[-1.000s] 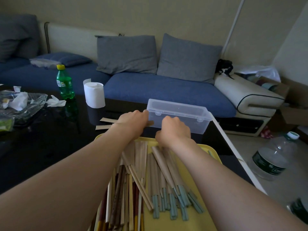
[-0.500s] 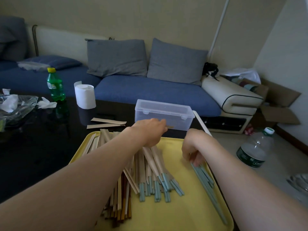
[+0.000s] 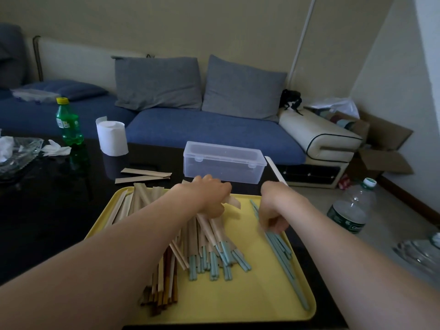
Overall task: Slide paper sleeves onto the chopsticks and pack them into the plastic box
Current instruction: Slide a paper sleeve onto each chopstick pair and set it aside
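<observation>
Two hands: both yours, low over the yellow tray (image 3: 238, 303).
Left hand (image 3: 209, 198): fingers curled round a paper sleeve (image 3: 234, 203), on top of the heap of sleeved chopsticks (image 3: 214, 248).
Right hand (image 3: 273, 211): pinching the bare chopsticks (image 3: 279, 246), a teal bundle along the tray's right side.
Plastic box (image 3: 223, 163): lid closed, on the black table (image 3: 47, 210) just beyond the tray.
Spare sleeves (image 3: 142, 176): two flat on the table, left of the box.

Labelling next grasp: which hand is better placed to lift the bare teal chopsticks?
Right. The right hand curls round the bare teal chopsticks at the yellow tray's right side; the left hand grips a paper sleeve over the sleeved pile.
</observation>
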{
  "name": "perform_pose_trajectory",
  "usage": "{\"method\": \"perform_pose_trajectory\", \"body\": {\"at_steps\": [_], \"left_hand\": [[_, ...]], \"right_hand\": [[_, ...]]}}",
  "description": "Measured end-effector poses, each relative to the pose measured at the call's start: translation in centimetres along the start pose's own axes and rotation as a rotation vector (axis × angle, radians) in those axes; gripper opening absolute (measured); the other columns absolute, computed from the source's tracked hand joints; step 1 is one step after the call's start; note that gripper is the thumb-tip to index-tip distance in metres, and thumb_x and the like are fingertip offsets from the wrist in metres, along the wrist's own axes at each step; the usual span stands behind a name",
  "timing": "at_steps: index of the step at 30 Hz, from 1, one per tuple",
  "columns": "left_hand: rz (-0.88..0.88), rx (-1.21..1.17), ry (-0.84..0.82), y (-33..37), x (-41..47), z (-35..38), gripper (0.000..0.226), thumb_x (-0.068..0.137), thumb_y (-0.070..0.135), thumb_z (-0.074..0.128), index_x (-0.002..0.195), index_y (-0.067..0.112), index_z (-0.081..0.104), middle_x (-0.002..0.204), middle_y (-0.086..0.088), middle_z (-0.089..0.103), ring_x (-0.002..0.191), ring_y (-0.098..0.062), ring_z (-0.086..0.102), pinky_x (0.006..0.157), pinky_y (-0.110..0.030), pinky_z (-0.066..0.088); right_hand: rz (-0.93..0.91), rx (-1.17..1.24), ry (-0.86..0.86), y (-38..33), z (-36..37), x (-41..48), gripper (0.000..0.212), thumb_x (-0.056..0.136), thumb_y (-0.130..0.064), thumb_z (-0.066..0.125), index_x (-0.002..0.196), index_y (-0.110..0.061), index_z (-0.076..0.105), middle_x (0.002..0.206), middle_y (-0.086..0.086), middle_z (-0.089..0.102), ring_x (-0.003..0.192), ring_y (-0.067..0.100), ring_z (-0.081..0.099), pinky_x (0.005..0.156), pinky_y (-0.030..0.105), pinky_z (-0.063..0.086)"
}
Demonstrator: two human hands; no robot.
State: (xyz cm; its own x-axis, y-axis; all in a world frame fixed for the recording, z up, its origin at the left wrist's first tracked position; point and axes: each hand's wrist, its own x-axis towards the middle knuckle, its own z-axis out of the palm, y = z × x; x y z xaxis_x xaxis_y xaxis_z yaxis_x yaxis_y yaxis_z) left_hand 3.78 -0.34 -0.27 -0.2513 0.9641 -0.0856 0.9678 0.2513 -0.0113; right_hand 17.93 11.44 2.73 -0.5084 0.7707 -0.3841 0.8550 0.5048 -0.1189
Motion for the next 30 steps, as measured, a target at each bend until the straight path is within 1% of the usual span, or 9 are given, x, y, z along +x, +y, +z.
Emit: {"method": "perform_pose_trajectory", "body": {"at_steps": [3,6,10,15,18,21,25,27,30], "left_hand": [[-0.001,-0.018,-0.054,0.3,-0.2,-0.4,0.036,0.1,0.047,0.054,0.129,0.026,0.052,0.118,-0.001,0.054,0.111,-0.024,0.047,0.1,-0.044,0.038],[-0.001,-0.033,-0.081,0.5,-0.2,-0.5,0.036,0.101,0.049,0.05,0.127,0.026,0.056,0.116,-0.001,0.055,0.111,-0.024,0.045,0.1,-0.045,0.036],[-0.01,-0.087,-0.095,0.3,0.3,-0.1,0.021,0.104,0.035,0.049,0.118,0.025,0.062,0.109,0.002,0.058,0.108,-0.022,0.046,0.094,-0.042,0.035],[-0.006,-0.049,-0.056,-0.3,0.5,0.4,0.01,0.104,0.028,0.057,0.112,0.025,0.062,0.107,0.002,0.059,0.105,-0.023,0.051,0.095,-0.041,0.043],[-0.046,-0.037,-0.032,-1.5,0.3,1.0,0.017,0.1,0.023,0.061,0.113,0.034,0.06,0.109,0.005,0.058,0.11,-0.026,0.051,0.103,-0.053,0.044],[-0.08,-0.035,-0.028,-2.1,0.1,1.0,0.029,0.102,0.021,0.056,0.126,0.038,0.057,0.124,0.003,0.057,0.127,-0.03,0.04,0.117,-0.067,0.024],[-0.104,-0.07,0.009,-2.1,-0.4,0.5,0.032,0.104,0.021,0.057,0.132,0.036,0.055,0.132,0.002,0.055,0.134,-0.029,0.038,0.122,-0.066,0.011],[-0.116,-0.101,0.012,-2.1,-0.5,0.4,0.031,0.104,0.021,0.057,0.131,0.035,0.055,0.132,0.002,0.056,0.133,-0.028,0.041,0.121,-0.065,0.013],[-0.121,-0.144,-0.004,-2.2,-0.5,0.3,0.028,0.104,0.024,0.057,0.13,0.034,0.055,0.13,0.003,0.057,0.129,-0.026,0.046,0.119,-0.061,0.02]], "right_hand": [[0.172,-0.054,-0.263,0.4,0.4,0.2,0.038,0.086,-0.01,0.091,0.115,0.007,0.072,0.101,0.021,0.082,0.095,0.032,0.082,0.097,0.046,0.064],[0.184,-0.046,-0.335,0.1,0.9,0.6,0.045,0.086,-0.01,0.091,0.121,0.008,0.069,0.104,0.023,0.081,0.097,0.032,0.082,0.1,0.047,0.063],[0.095,-0.036,-0.262,-0.5,1.2,-0.2,0.041,0.085,-0.006,0.09,0.116,0.007,0.067,0.099,0.023,0.081,0.089,0.032,0.083,0.092,0.048,0.066],[-0.015,-0.09,-0.093,-1.2,1.5,-2.1,0.02,0.083,-0.004,0.082,0.099,0.004,0.073,0.072,0.018,0.078,0.069,0.027,0.082,0.076,0.043,0.07],[-0.064,-0.044,-0.052,-1.1,1.3,-2.5,0.01,0.087,-0.004,0.076,0.094,0.002,0.073,0.071,0.017,0.079,0.067,0.027,0.082,0.075,0.043,0.07],[-0.244,0.036,0.111,-0.5,0.8,-1.9,0.016,0.092,-0.014,0.07,0.083,-0.001,0.068,0.07,0.015,0.076,0.062,0.026,0.08,0.073,0.045,0.07],[-0.429,0.333,0.046,-0.4,0.7,-1.9,0.019,0.104,-0.019,0.06,0.104,-0.005,0.072,0.098,0.011,0.072,0.062,0.026,0.08,0.061,0.037,0.067],[-0.458,0.313,0.019,-0.3,0.8,-1.7,0.018,0.106,-0.019,0.059,0.114,-0.013,0.074,0.106,0.004,0.068,0.062,0.023,0.079,0.055,0.028,0.061],[-0.489,0.208,0.102,0.0,0.8,-1.1,0.021,0.106,-0.02,0.063,0.117,-0.017,0.08,0.098,-0.004,0.073,0.074,0.014,0.075,0.06,0.024,0.059]]}}
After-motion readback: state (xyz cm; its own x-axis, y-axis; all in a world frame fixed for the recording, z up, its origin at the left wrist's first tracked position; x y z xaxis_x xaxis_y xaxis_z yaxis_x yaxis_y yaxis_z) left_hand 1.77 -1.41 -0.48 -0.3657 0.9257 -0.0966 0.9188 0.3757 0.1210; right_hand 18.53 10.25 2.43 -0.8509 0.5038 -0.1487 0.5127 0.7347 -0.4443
